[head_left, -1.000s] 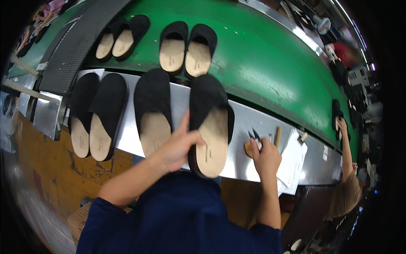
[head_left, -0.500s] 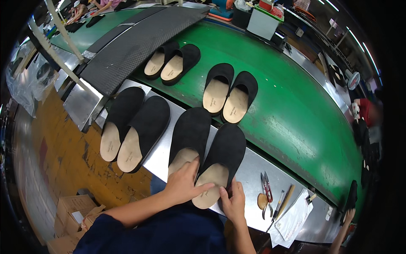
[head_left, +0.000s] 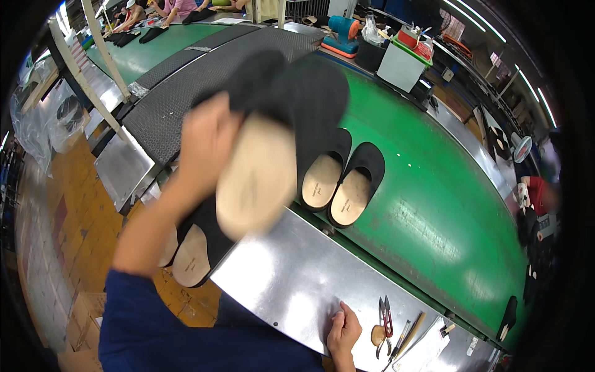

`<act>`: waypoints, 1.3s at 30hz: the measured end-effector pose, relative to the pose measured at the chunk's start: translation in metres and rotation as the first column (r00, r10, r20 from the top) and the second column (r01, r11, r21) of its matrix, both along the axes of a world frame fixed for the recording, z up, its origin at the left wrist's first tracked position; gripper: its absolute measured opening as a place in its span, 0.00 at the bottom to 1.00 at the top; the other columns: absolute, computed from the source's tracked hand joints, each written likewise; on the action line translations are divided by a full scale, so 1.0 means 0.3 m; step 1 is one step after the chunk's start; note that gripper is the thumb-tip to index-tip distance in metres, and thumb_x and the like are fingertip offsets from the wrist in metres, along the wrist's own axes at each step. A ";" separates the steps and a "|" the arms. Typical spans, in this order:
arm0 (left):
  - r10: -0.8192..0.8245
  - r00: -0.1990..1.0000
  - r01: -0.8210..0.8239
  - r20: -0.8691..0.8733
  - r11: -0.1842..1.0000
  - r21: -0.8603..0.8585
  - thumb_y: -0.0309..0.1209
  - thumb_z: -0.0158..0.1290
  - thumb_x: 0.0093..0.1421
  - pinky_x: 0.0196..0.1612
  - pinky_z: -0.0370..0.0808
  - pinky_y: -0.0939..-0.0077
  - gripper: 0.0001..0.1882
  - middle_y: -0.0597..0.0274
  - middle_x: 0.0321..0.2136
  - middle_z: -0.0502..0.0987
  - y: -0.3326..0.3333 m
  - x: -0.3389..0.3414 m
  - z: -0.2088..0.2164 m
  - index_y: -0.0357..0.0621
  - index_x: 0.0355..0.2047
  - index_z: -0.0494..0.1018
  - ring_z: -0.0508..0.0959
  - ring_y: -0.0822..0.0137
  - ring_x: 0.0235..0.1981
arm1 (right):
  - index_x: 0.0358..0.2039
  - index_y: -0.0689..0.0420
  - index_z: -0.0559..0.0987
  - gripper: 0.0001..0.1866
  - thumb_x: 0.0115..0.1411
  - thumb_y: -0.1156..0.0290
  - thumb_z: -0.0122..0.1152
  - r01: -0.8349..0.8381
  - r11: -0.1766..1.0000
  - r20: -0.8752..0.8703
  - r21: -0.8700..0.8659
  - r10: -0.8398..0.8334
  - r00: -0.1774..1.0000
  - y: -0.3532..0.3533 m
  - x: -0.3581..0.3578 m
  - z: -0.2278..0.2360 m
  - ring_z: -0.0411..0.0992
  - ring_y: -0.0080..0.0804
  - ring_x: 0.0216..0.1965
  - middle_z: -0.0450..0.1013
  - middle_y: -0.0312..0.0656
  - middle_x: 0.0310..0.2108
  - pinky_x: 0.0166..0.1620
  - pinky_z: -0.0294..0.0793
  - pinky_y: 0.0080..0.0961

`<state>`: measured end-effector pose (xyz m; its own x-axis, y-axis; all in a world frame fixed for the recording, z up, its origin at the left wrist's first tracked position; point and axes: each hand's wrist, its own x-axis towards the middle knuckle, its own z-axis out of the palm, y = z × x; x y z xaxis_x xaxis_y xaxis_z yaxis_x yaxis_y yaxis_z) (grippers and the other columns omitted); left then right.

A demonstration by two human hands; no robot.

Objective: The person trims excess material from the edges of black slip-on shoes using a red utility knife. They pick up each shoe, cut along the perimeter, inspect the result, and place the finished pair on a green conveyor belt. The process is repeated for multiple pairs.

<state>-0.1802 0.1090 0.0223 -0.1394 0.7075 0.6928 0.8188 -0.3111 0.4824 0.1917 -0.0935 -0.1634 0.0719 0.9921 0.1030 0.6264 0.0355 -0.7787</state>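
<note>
High over the bench, my left hand (head_left: pixel 207 139) is closed on a pair of black clogs (head_left: pixel 257 177) with beige insoles, blurred by motion. One insole faces me; the other clog's insole is mostly hidden. My right hand (head_left: pixel 344 330) hangs empty above the metal bench (head_left: pixel 273 266), fingers loosely bent and apart, near the tools. Below my left arm, another pair of black clogs (head_left: pixel 193 257) sits at the bench's left end, partly covered by my arm and the raised pair. A further pair (head_left: pixel 353 186) rests on the green conveyor belt (head_left: pixel 434 192).
Right of my right hand lie red-handled snips (head_left: pixel 388 316), pliers (head_left: pixel 382 348), a round tan piece (head_left: pixel 377 335), thin tools (head_left: pixel 409 335) and white papers (head_left: pixel 427 353). A black ramp (head_left: pixel 161 115) stands at far left. Beyond the belt is a grey bin (head_left: pixel 396 68).
My left hand has lifted the clogs off the bench, up and to the left. My right hand has let go and moved lower. The view has shifted slightly.
</note>
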 end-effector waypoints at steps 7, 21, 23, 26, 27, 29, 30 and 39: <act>0.123 0.629 -0.189 0.768 0.982 -0.002 0.45 0.55 0.62 0.19 0.62 0.74 0.16 0.66 0.20 0.72 0.742 -0.686 0.246 0.43 0.30 0.77 0.68 0.73 0.16 | 0.46 0.64 0.81 0.14 0.62 0.71 0.61 -0.071 0.995 0.031 0.076 0.069 0.997 0.222 -0.084 0.053 0.72 0.33 0.21 0.73 0.43 0.23 0.27 0.71 0.28; 0.412 0.885 -0.453 -0.219 0.646 -0.615 0.48 0.54 0.62 0.57 0.71 0.54 0.26 0.45 0.53 0.75 0.710 -0.312 -0.604 0.48 0.56 0.73 0.74 0.47 0.56 | 0.28 0.62 0.78 0.18 0.62 0.59 0.53 0.060 0.985 0.410 0.160 -0.121 0.904 1.063 -0.443 0.046 0.77 0.61 0.32 0.78 0.54 0.29 0.40 0.75 0.52; 0.392 0.891 -0.447 -0.227 0.680 -0.581 0.44 0.51 0.64 0.54 0.73 0.53 0.20 0.46 0.49 0.77 0.718 -0.330 -0.611 0.44 0.49 0.77 0.76 0.46 0.52 | 0.28 0.62 0.78 0.17 0.62 0.60 0.52 0.049 0.990 0.379 0.135 -0.098 0.920 1.071 -0.419 0.053 0.77 0.61 0.33 0.78 0.56 0.31 0.40 0.74 0.54; 0.224 0.933 -0.343 -0.283 0.794 -0.503 0.38 0.48 0.65 0.48 0.74 0.52 0.15 0.44 0.41 0.78 0.671 -0.257 -0.560 0.38 0.37 0.78 0.77 0.42 0.47 | 0.29 0.62 0.74 0.15 0.62 0.62 0.52 0.109 0.985 0.400 0.132 -0.153 0.904 1.037 -0.232 0.061 0.75 0.62 0.35 0.76 0.59 0.31 0.41 0.72 0.57; 0.176 0.963 -0.257 -0.205 0.832 -0.491 0.38 0.49 0.65 0.46 0.73 0.51 0.16 0.42 0.38 0.77 0.627 -0.216 -0.523 0.36 0.34 0.76 0.76 0.41 0.44 | 0.27 0.62 0.73 0.15 0.62 0.62 0.53 0.089 0.981 0.380 0.175 -0.150 0.913 1.024 -0.128 0.049 0.74 0.63 0.33 0.75 0.59 0.29 0.39 0.70 0.58; 0.075 0.993 -0.107 -0.089 0.890 -0.443 0.37 0.49 0.64 0.42 0.70 0.49 0.17 0.38 0.33 0.75 0.523 -0.137 -0.462 0.33 0.30 0.74 0.75 0.38 0.39 | 0.25 0.63 0.71 0.16 0.63 0.63 0.54 0.165 0.963 0.330 0.213 -0.230 0.916 0.991 0.064 0.051 0.72 0.64 0.31 0.73 0.60 0.27 0.36 0.67 0.57; 0.010 0.999 -0.029 -0.047 0.912 -0.408 0.37 0.49 0.64 0.40 0.69 0.48 0.17 0.37 0.31 0.74 0.482 -0.090 -0.443 0.32 0.29 0.73 0.75 0.37 0.37 | 0.23 0.65 0.70 0.18 0.63 0.64 0.55 0.243 0.951 0.245 0.194 -0.286 0.926 0.971 0.169 0.065 0.71 0.64 0.30 0.72 0.61 0.26 0.35 0.65 0.55; -0.284 0.899 0.418 0.334 0.785 -0.457 0.31 0.54 0.62 0.26 0.55 0.66 0.21 0.59 0.17 0.54 0.181 0.264 -0.282 0.34 0.20 0.58 0.57 0.70 0.22 | 0.48 0.61 0.78 0.19 0.67 0.59 0.54 0.526 0.693 0.279 0.494 -0.699 0.659 0.687 0.879 0.436 0.76 0.50 0.42 0.78 0.53 0.41 0.45 0.73 0.41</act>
